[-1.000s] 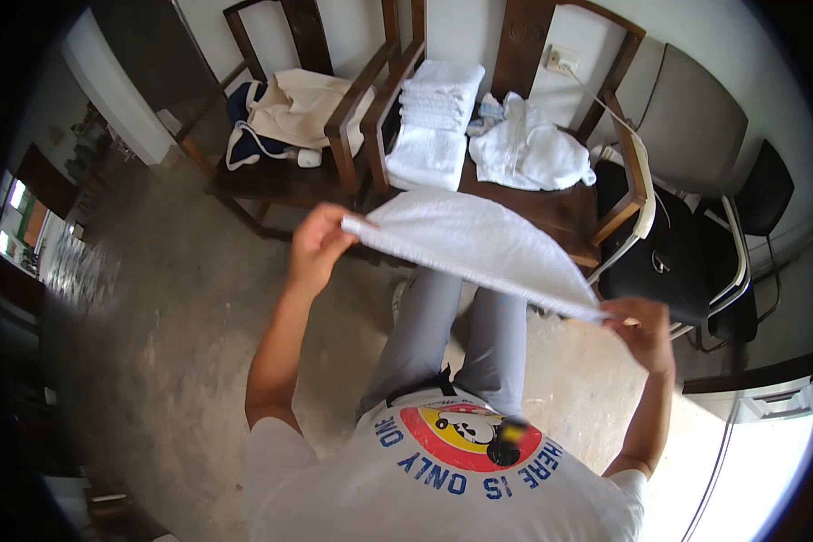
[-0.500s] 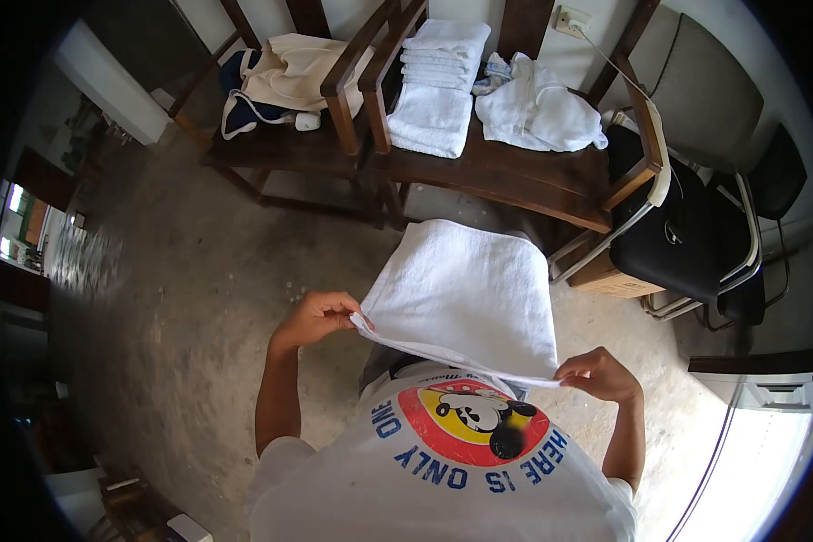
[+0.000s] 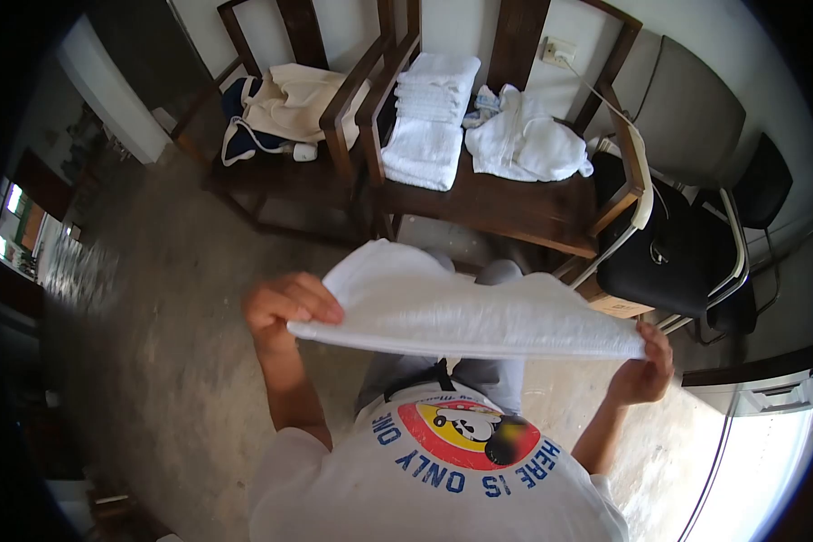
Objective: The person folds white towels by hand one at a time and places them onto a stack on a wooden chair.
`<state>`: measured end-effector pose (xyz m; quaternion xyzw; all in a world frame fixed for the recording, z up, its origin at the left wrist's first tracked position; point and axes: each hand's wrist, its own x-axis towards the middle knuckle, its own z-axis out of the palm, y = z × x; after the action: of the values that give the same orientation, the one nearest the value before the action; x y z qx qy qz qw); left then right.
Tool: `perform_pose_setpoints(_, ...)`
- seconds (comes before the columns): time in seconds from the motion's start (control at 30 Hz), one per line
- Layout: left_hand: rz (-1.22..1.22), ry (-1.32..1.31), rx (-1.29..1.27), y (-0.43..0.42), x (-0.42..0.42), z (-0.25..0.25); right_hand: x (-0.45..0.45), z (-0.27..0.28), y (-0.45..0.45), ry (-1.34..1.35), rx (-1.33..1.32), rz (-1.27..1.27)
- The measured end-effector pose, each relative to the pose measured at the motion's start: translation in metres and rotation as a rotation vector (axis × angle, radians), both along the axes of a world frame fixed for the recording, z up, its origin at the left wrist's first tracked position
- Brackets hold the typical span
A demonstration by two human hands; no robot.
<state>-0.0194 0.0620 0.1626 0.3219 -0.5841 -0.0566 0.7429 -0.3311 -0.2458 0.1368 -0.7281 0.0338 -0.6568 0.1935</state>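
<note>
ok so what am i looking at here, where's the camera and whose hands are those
There is no machine here: the hands belong to the person wearing the camera. It sits on their head and looks forward and down, so their own shirt fills the bottom of the picture.

The left hand and right hand each grip one end of a white cloth, stretching its near edge between them.

Beyond, the right-hand wooden chair bears folded white towels and, beside them, a rumpled white heap. The wooden chair to its left holds a cream cloth.
</note>
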Motion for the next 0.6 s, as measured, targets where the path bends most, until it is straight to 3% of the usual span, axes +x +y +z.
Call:
perform_pose_setpoints(0.07,-0.116,0.048,-0.101,-0.017,-0.002,-0.002,0.023,-0.007,0.003,-0.098,0.026,0.020)
perform_pose_setpoints(0.17,0.189,0.195,0.057,-0.035,0.002,-0.004,0.050,0.008,-0.001,-0.144,0.059,0.004)
perform_pose_setpoints(0.27,0.253,0.291,0.059,-0.034,0.015,0.014,0.063,0.033,-0.011,-0.244,0.155,0.069)
perform_pose_setpoints(0.4,0.274,0.564,0.259,-0.055,0.034,0.029,0.079,0.030,-0.040,0.092,0.508,-0.001)
perform_pose_setpoints(0.5,0.340,0.622,0.476,-0.089,0.063,0.015,0.112,0.013,-0.060,0.039,0.878,0.190)
perform_pose_setpoints(0.6,0.415,0.636,0.450,-0.109,0.051,0.010,0.114,0.023,-0.038,0.072,0.845,0.280)
